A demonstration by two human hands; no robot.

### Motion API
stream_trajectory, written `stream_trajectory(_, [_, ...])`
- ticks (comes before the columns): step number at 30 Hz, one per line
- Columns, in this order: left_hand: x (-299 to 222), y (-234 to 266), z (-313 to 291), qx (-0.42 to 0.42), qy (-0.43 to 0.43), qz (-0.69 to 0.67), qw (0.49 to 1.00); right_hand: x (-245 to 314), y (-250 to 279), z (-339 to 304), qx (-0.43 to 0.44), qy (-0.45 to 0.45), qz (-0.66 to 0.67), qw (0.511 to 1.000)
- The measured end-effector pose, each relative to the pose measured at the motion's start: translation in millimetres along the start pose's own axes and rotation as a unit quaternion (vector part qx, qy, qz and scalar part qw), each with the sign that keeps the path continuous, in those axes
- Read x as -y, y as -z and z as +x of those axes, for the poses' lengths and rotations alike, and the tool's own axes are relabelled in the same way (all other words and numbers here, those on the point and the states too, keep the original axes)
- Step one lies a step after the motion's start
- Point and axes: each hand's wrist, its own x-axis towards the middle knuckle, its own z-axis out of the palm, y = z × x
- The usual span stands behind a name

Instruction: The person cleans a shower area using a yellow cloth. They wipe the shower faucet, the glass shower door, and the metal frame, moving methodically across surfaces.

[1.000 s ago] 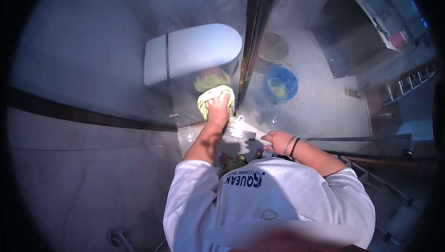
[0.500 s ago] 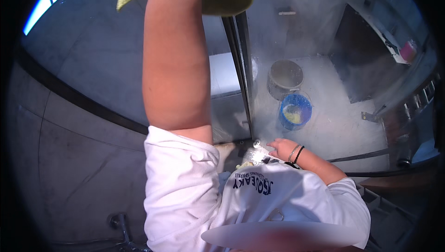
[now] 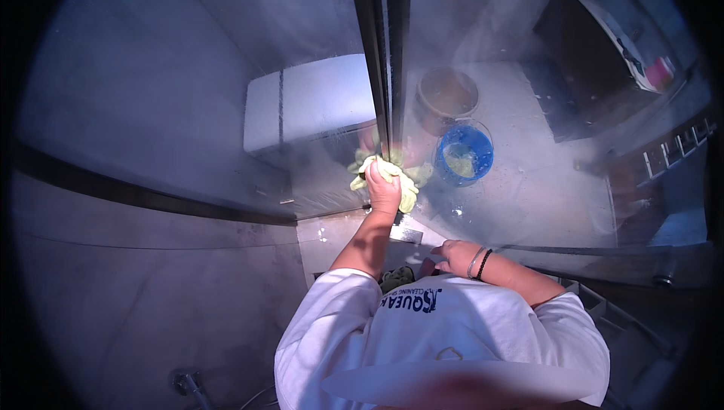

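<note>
Evidently the cloth was bunched so that its folds could fill the palm and pad the contact between skin and hard surface. The yellow-green cloth [image 3: 408, 193] lay at the lower end of the dark upright frame [image 3: 397, 56], where two glass panes appeared to meet, and a loose part of it hung out to the right of the fingers. Pale green smudges beside it in the glass looked like its reflections.

The person's left hand [image 3: 384, 193] had its fingers bent over the cloth, gripping a wad of it; the tips were sunk in the folds, so how hard they pressed could not be told. The back of the hand faced up toward the camera, and the forearm slanted forward from a white shirt [image 3: 467, 327], with the elbow bent.

The right hand [image 3: 457, 257] rested low, near the front of the shirt, its fingers loosely curled rather than clenched, with nothing visible in their hold. Their undersides were hidden, and whether that hand leaned on a knee or on something else could not be made out. Its placement there perhaps served for balance. A black bracelet [image 3: 483, 264] circled the wrist.

Beyond the right-hand pane, a blue bucket [image 3: 485, 148] stood just beside a greyish bucket [image 3: 431, 117]; something pale yellow lay in the blue one. A white toilet [image 3: 324, 97] showed through the left-hand pane.
</note>
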Motion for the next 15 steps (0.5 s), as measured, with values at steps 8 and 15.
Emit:
stream_trajectory(8, [-8, 10, 10, 0.106, 0.206, -0.053, 0.971, 1, 2, -17, 0.010, -0.001, 0.001, 1.000])
stream_trajectory(15, [-221, 157, 180, -0.117, -0.194, -0.183, 0.957, 2, 32, -31, -0.044, 0.035, -0.027, 0.998])
